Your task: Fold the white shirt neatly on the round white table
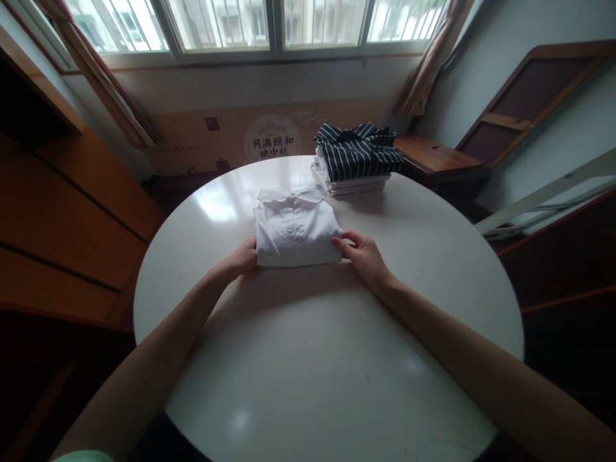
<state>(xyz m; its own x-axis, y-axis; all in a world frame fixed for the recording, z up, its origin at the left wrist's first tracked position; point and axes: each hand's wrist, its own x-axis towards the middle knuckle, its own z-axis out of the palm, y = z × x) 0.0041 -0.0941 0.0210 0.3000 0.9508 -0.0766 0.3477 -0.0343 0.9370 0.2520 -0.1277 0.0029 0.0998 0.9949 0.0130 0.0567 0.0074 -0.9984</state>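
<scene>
A white collared shirt (298, 228), folded into a rectangle, lies on the white round table (298, 359) with its collar facing the window. My left hand (244, 256) is at the shirt's left edge, its fingers tucked under or behind the cloth and mostly hidden. At the right edge my right hand (360, 251) pinches the shirt between thumb and fingers. Just behind and to the right stands a stack of folded clothes, with a dark striped shirt (359, 154) on top and white folded garments (360, 186) beneath.
A wooden stool or small table (436, 157) stands beyond the table's right rear edge. Wooden cabinets (72, 218) line the left side. A cardboard box with printed characters (274, 138) sits under the window, and curtains (428, 64) hang at both sides.
</scene>
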